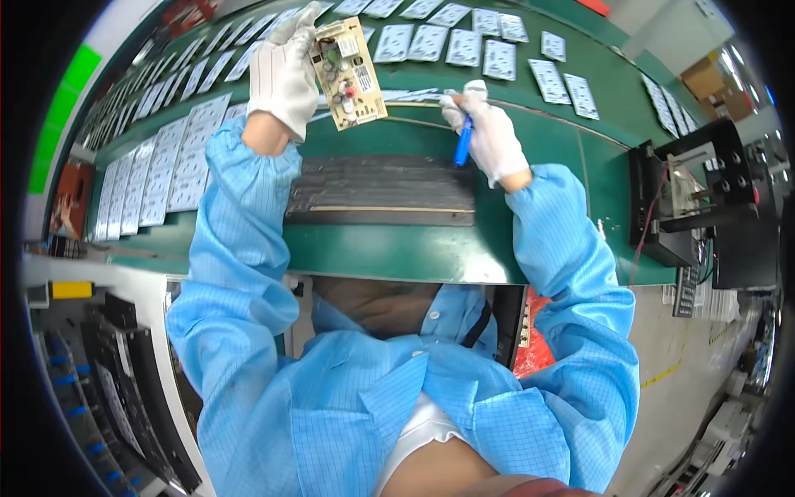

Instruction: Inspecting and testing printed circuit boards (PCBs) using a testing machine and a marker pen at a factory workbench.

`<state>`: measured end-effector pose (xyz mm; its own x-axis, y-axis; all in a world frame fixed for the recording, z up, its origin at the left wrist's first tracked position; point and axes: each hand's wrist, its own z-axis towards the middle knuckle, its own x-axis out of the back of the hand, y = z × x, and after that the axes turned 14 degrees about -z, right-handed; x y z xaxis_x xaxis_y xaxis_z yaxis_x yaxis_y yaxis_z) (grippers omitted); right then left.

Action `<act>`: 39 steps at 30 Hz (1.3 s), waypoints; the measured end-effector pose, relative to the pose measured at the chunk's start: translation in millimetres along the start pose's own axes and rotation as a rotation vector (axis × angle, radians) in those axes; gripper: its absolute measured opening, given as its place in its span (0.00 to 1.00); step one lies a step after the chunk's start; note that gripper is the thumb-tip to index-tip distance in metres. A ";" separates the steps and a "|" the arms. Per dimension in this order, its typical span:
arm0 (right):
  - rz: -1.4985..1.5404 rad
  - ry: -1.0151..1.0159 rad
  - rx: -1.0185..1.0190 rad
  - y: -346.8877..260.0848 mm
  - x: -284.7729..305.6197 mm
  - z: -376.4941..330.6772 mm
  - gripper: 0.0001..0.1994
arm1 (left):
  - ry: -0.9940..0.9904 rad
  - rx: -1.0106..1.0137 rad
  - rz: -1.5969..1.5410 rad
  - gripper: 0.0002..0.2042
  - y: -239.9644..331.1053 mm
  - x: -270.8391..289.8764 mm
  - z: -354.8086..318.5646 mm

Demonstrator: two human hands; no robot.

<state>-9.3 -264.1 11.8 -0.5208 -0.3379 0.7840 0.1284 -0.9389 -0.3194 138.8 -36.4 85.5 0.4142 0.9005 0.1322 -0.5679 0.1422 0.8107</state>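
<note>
Left hand (pixel 286 79), white-gloved, is clamped on the left edge of a tan circuit board (pixel 348 74); board sits right of the fingers, raised off the bench, component side to camera, slightly tilted. Dark print and a small code block on it, too small to read. Right hand (pixel 490 139), also gloved, is closed around a blue pen-like tool (pixel 464 145), well apart from the board, blue end angled toward the wearer. Black slab (pixel 381 190) lies on the green bench (pixel 397 255), nearer the body than both hands. Pale panels (pixel 426 43) in rows beyond; larger ones (pixel 174 157) overlap at left. Cardboard box (pixel 708 87) upper right, contents can't be told. Black machine (pixel 737 199) at far right.
</note>
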 end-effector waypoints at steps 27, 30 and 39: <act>-0.634 0.512 -0.173 184.4 190.5 87.0 0.13 | -0.514 -0.194 0.497 0.25 -24.8 -258.0 98.0; -0.390 0.468 -0.330 301.0 135.2 95.2 0.07 | -0.847 -0.231 0.480 0.27 -23.8 -317.6 85.5; -0.726 -0.096 -0.410 361.0 102.8 64.5 0.05 | -1.038 -0.322 0.653 0.25 -77.6 -370.2 73.1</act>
<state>38.0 -642.1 11.5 -0.2792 0.3192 0.9057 -0.5376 -0.8334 0.1280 81.5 -410.8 15.4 0.2711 0.1164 0.9555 -0.9624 0.0190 0.2708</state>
